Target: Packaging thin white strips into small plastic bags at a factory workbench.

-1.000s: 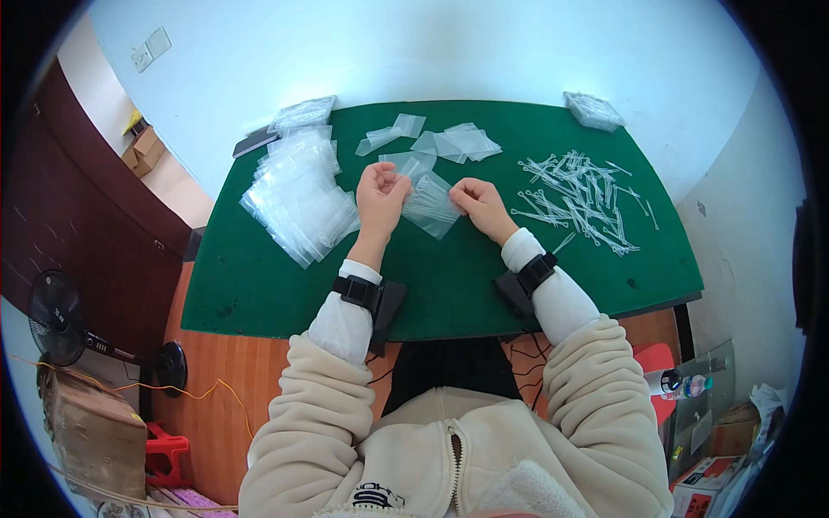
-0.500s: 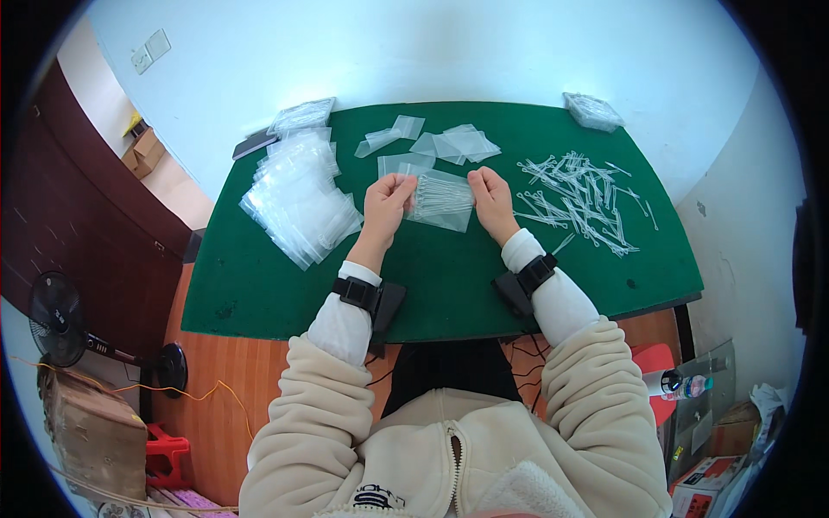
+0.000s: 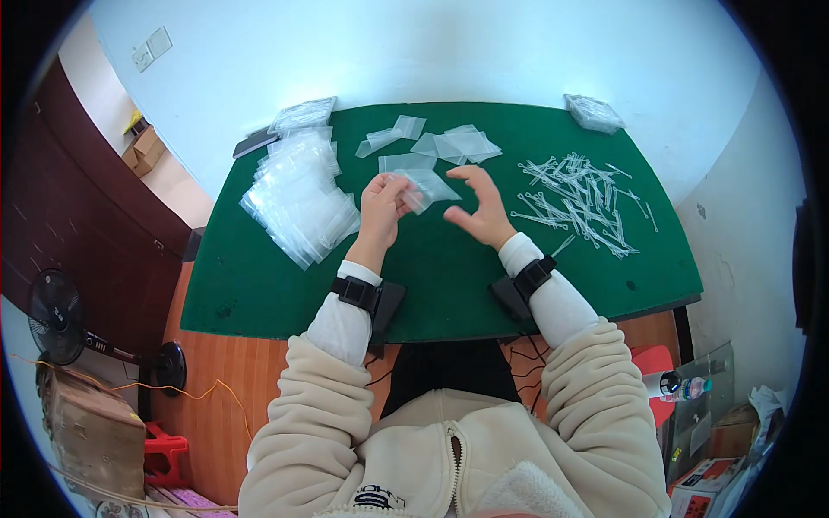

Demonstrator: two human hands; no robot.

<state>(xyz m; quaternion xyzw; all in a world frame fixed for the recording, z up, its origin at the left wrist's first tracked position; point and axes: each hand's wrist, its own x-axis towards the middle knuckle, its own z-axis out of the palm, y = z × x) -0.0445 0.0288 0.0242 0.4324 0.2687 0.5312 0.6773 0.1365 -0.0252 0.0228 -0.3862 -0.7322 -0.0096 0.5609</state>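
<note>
My left hand [image 3: 382, 208] pinches one end of a clear plastic bag [image 3: 434, 191] above the middle of the table. Thin pieces inside the bag are hard to make out now. To the right of the bag, my right hand [image 3: 484, 211] is open, its thumb and fingers spread and nothing between them. A loose heap of thin, clear looped sticks [image 3: 583, 203] lies to the right of that hand. On the left, a big fanned pile of clear flat bags [image 3: 298, 203] spreads over the green cloth. Several more clear bags [image 3: 458, 144] lie just beyond my hands.
The green-covered table [image 3: 432, 302] ends at a pale wall. A wrapped clear bundle [image 3: 593, 113] stands at the back right corner, another bundle [image 3: 304, 115] at the back left beside a dark flat object [image 3: 256, 144]. A black fan [image 3: 59, 318] stands left on the floor.
My right hand has let go of the bag's right end and opened. The bag, held only by my left hand, has tilted and appears shorter.
</note>
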